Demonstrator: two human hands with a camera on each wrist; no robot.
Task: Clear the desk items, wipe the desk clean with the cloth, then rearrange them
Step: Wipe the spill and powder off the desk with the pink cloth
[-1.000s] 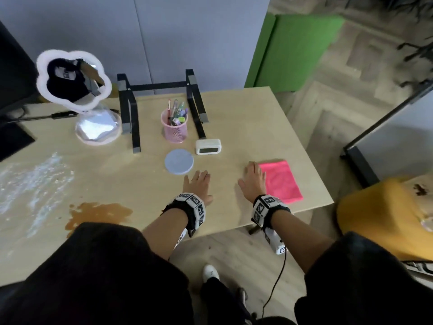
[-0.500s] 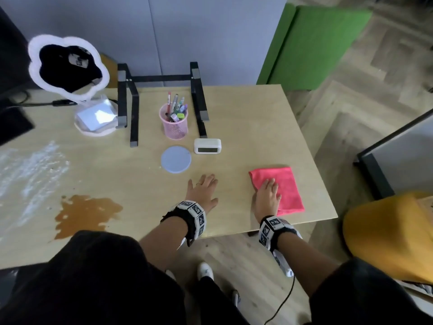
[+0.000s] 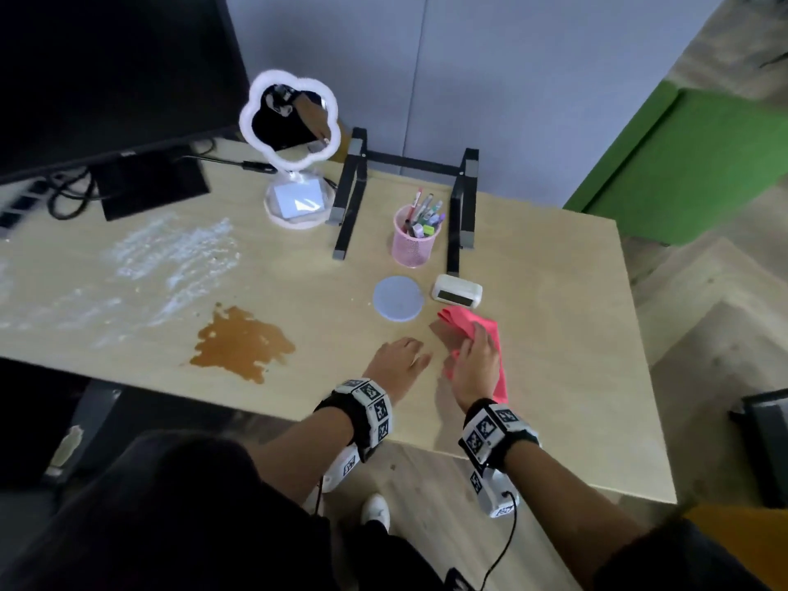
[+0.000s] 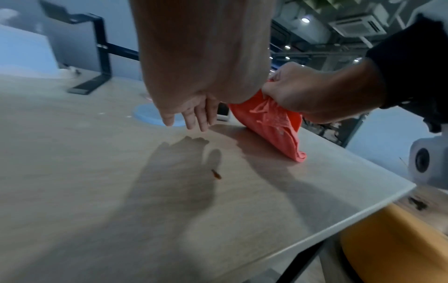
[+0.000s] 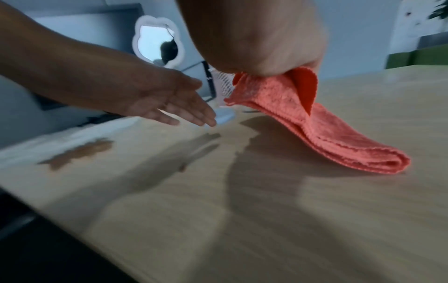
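Observation:
My right hand (image 3: 475,362) grips one end of the folded pink cloth (image 3: 467,324) and holds it lifted; the cloth's (image 5: 322,134) other end still lies on the desk (image 3: 554,377). My left hand (image 3: 398,360) hovers just above the desk beside it, fingers straight and holding nothing; its fingers (image 4: 194,116) point toward the round blue coaster (image 3: 398,298). Behind the coaster stand a white clock (image 3: 457,290) and a pink pen cup (image 3: 414,238). A brown spill (image 3: 241,343) and white powder smears (image 3: 170,258) lie to the left.
A black stand (image 3: 403,194) and a flower-shaped mirror (image 3: 292,117) on its white base stand at the back. A monitor (image 3: 106,78) with cables fills the back left. A yellow seat (image 4: 392,245) sits off the desk's right front corner.
My right hand went from resting flat on the cloth to gripping it and lifting one end, shifting left toward the clock. The left hand rose slightly off the desk. The head view swung left.

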